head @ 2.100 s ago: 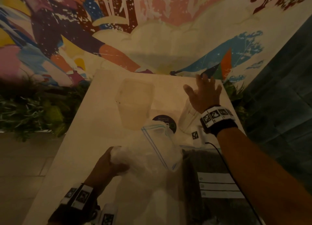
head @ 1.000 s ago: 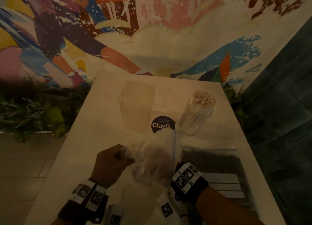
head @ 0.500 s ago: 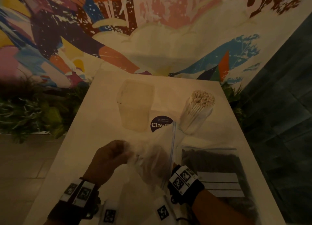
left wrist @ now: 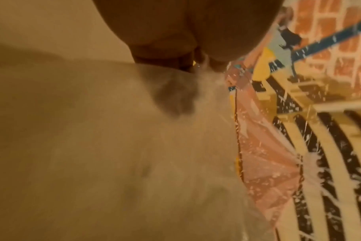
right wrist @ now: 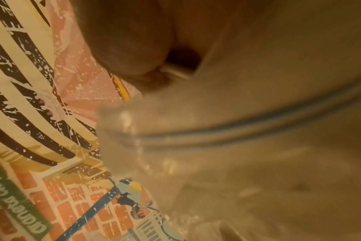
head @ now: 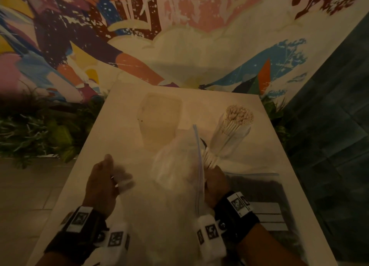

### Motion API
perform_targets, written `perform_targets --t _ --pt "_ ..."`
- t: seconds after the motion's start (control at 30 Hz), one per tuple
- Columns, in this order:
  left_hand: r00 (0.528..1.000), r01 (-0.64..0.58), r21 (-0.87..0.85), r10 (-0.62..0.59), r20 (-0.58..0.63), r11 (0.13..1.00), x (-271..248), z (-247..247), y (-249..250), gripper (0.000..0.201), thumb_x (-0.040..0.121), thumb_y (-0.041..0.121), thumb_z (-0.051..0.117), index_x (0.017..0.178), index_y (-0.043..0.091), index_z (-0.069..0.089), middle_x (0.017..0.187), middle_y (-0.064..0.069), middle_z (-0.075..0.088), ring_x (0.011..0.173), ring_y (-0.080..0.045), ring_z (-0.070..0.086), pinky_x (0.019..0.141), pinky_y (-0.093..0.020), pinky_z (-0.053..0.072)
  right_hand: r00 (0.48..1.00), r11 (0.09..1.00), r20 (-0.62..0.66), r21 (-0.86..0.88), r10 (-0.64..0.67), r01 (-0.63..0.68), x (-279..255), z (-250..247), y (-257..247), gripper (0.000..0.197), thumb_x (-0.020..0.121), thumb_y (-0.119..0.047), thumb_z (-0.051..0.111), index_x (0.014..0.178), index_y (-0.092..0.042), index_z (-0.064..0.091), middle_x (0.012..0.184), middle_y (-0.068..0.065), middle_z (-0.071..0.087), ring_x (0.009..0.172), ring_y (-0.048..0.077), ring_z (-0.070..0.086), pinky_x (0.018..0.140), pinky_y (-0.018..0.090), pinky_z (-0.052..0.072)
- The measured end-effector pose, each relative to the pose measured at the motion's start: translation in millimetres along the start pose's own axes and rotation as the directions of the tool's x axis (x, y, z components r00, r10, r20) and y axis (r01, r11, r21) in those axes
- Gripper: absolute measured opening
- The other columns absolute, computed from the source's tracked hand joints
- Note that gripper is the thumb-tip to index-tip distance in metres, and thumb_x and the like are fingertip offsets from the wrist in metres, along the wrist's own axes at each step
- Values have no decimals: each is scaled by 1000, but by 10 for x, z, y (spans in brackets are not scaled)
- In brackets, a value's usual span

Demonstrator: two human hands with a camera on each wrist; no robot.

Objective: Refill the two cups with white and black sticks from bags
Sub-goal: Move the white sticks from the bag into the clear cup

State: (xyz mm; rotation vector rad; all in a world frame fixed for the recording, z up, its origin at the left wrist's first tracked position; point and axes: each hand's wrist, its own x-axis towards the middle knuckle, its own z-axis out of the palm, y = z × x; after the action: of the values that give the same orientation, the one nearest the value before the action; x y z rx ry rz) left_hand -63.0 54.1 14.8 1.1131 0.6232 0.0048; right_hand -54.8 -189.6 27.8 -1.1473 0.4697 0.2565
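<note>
On the table, my left hand (head: 111, 177) pinches the edge of a clear zip bag (head: 175, 165) and holds it up; the left wrist view shows the plastic (left wrist: 200, 68) caught between thumb and fingers. My right hand (head: 212, 170) grips a bundle of white sticks (head: 209, 156) beside the bag's blue zip line (head: 198, 155). In the right wrist view a white stick (right wrist: 175, 73) shows between my fingers. A clear cup (head: 233, 131) packed with white sticks stands at the back right. An empty clear cup (head: 159, 121) stands at the back middle.
A zip bag of black sticks (head: 257, 187) with a white label lies flat at the right front of the pale table (head: 119, 109). A painted mural wall rises behind, green plants flank the table, and dark tiles lie to the right.
My right hand, inside the clear bag before, has come out at its right side with a bundle of white sticks. The raised bag now hides the round black sticker.
</note>
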Motion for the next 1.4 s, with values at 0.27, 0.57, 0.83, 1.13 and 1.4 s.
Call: perform_targets --t 0.27,0.57,0.83,1.13,1.4 --pt "971 91 389 -168 171 917 -139 -108 -253 30 86 -1 58 113 12 58 95 -18 66 82 -35 63 69 -43 54 863 876 -167 -172 -476 450 -143 220 -216 42 91 -19 59 54 -13 41 40 -5 37 35 8 33 40 20 31" --pt "910 378 235 -406 81 895 -30 -258 -400 18 94 4 47 104 -1 61 112 -16 60 90 -30 59 65 -35 58 888 811 -76 -448 -454 377 43 63 131 48 94 -33 53 65 4 62 57 4 64 51 10 59 54 16 47" --pt "973 199 299 -224 50 933 -120 -155 -152 16 98 15 44 85 14 52 75 -15 59 64 -31 61 61 -39 51 789 901 -456 -73 -411 427 -59 184 -668 37 88 -38 62 61 -15 52 37 -4 40 32 12 34 38 22 32" --pt "994 25 407 -67 88 913 -9 -122 -97 14 99 19 41 88 17 50 75 -14 52 61 -29 56 55 -38 51 954 769 -30 -585 298 -258 -145 229 15 20 85 -16 67 66 -11 71 38 -3 34 37 16 25 42 22 27" --pt "997 46 637 3 -77 769 109 -432 -108 29 92 33 57 105 7 53 84 -18 58 62 -27 52 45 -25 46 966 872 -202 -430 159 -233 -208 -42 -143 23 80 -19 69 64 -9 56 42 -2 28 34 13 23 40 21 26"
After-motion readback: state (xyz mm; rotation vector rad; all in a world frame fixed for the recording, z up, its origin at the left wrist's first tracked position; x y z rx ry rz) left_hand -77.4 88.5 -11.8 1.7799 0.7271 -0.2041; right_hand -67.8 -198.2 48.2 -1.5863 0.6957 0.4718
